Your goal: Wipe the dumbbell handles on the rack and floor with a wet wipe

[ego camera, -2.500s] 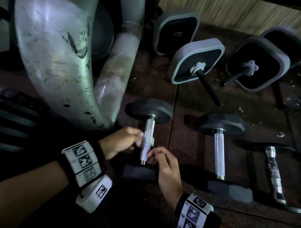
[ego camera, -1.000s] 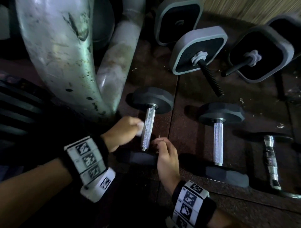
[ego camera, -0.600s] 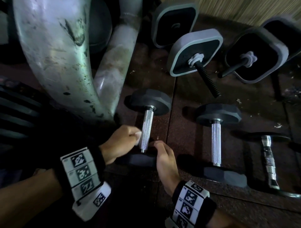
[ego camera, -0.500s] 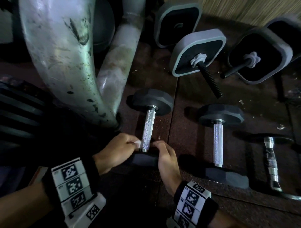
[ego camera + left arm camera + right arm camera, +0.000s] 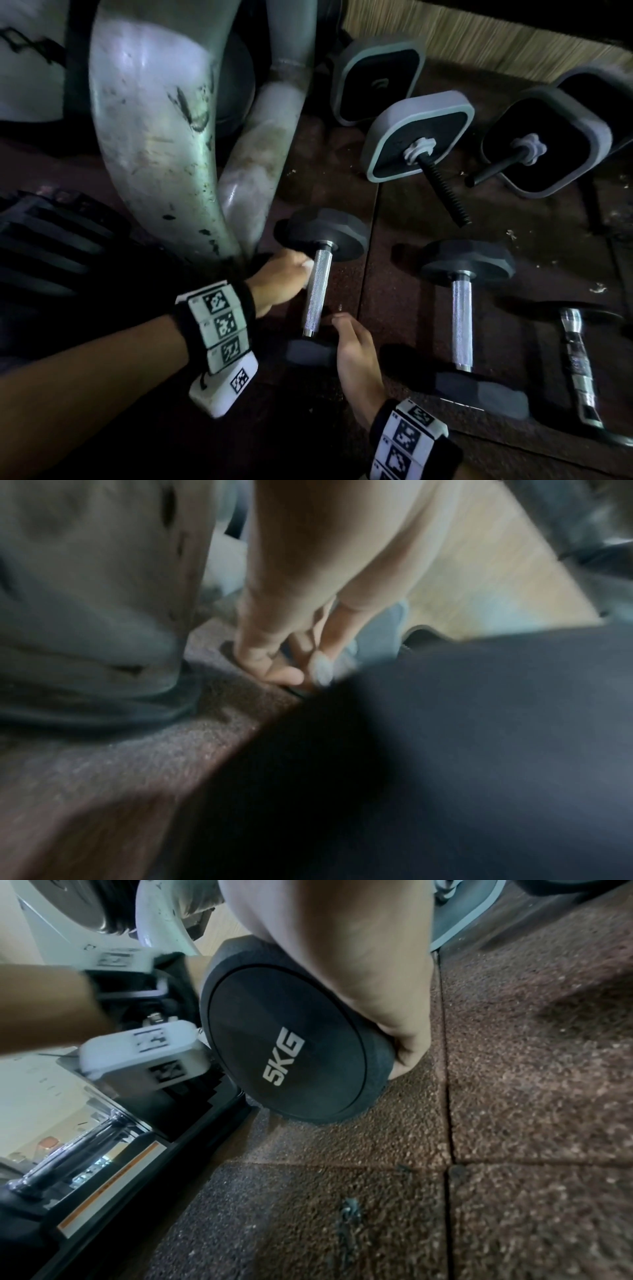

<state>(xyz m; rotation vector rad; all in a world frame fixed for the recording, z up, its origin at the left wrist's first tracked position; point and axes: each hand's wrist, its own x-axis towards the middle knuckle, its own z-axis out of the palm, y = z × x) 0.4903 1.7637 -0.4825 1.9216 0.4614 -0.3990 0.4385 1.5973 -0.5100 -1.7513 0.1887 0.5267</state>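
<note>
I am pinching the wet wipe point(image 5: 307, 263) in my left hand point(image 5: 279, 279) against the dumbbell handle point(image 5: 315, 291) on the floor point(image 5: 394, 308). My right hand point(image 5: 356, 359) is curling around its heavy end, probably steadying it.

Three fixed dumbbells point(image 5: 323, 284) point(image 5: 466, 308) point(image 5: 579, 363) — two adjustable ones point(image 5: 421, 150) point(image 5: 544, 140) — one loose plate point(image 5: 376, 85).

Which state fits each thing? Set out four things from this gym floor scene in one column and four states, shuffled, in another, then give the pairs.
Things:
1. left hand
2. right hand
3. middle dumbbell
4. square-plate dumbbell

States:
A. black threaded bar
B. grips the near head of the 5KG dumbbell
C. lies untouched on the floor
D. holds the wet wipe against the knurled handle

Pairs: 1-D, 2-B, 3-C, 4-A
</note>
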